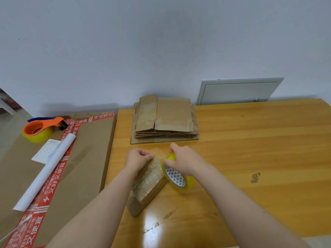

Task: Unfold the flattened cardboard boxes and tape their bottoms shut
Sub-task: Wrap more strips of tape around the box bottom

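A small unfolded cardboard box (149,183) lies on the wooden table (250,158) with clear tape across its upper face. My left hand (137,159) rests on the box's far end with curled fingers, pinching the tape there. My right hand (184,161) grips a yellow roll of clear tape (176,178) just right of the box, and a strip of tape runs from the roll to the box. A stack of flattened cardboard boxes (165,119) lies further back on the table.
To the left lies a large flat carton (86,154) with red printed tape, carrying an orange tape dispenser (40,129), a white paper roll (48,169) and a paper slip (47,152). A grey wall panel (238,91) stands behind the table. Bare tabletop stretches to the right.
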